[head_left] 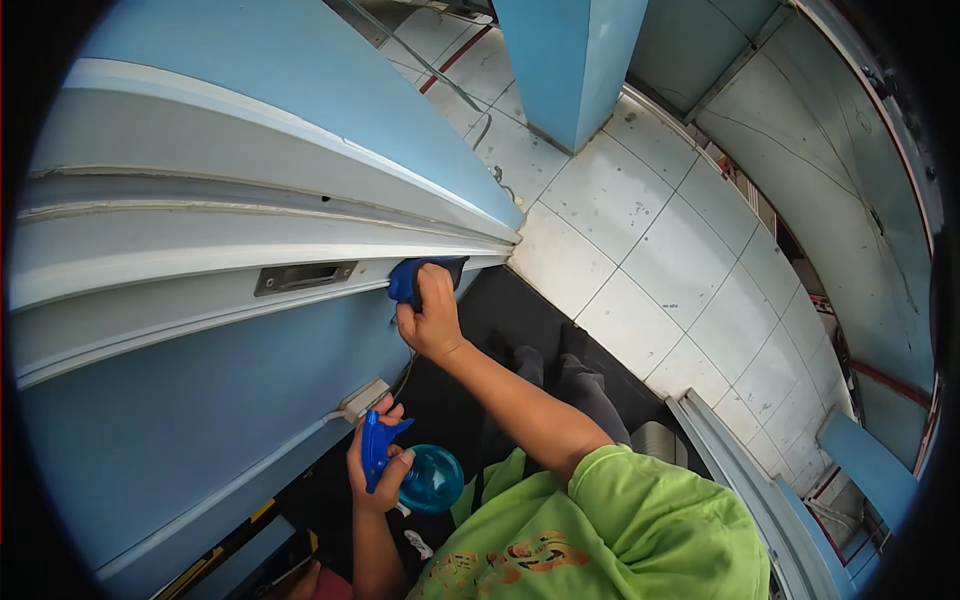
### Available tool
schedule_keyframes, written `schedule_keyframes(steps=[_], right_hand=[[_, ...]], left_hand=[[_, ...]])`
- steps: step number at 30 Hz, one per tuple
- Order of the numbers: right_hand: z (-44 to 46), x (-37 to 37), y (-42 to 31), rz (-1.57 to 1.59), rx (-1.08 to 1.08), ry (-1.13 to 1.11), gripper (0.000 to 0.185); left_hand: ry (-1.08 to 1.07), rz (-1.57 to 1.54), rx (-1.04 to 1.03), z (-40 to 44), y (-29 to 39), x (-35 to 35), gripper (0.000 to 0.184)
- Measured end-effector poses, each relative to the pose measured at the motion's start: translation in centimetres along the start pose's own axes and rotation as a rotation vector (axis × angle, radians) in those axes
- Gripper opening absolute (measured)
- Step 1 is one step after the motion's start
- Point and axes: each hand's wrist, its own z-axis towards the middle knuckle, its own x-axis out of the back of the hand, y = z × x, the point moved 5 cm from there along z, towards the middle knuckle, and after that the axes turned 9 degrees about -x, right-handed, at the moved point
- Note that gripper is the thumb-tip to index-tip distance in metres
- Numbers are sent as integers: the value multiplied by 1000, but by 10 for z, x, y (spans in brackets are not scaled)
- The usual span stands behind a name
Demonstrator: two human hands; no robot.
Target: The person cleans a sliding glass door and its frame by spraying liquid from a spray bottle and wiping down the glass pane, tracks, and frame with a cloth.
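Observation:
My right hand (434,318) is closed on a blue and black cloth (404,284), pressed against the white frame (200,240) of a sliding window or door. Just left of the cloth, a metal recessed latch (305,277) is set into the frame. Lower down, my left hand (378,465) grips a spray bottle by its neck. Its blue trigger head (377,450) points up, and its clear teal body (432,478) shows to the right of my fingers.
A white socket box (364,398) with a cable is fixed on the blue wall (200,400) beside my left hand. A blue pillar (572,70) stands on the white tiled floor (640,230). A dark mat (520,310) lies underfoot. Part of another person seems to show at the bottom left.

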Motion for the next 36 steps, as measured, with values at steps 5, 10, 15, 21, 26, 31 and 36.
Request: schedule_keyframes(steps=[5, 10, 15, 21, 26, 31, 36], right_hand=[[24, 4, -82, 166, 257, 83, 64], [-2, -4, 48, 62, 273, 49, 59], [14, 3, 29, 226, 281, -16, 54], [26, -16, 6, 310, 736, 68, 30], [-9, -15, 153, 233, 728, -109, 32], [-54, -13, 307, 105, 698, -234, 48], [-23, -7, 213, 165, 690, -241, 53]], left_hand=[[18, 14, -92, 35, -34, 12, 45], [94, 105, -270, 82, -52, 5, 45], [145, 119, -314, 109, -126, -17, 56], [378, 58, -555, 116, -192, -33, 70], [455, 12, -613, 136, -239, -66, 53], [486, 90, -618, 135, -302, -93, 38], [324, 11, -591, 120, -301, -104, 36]])
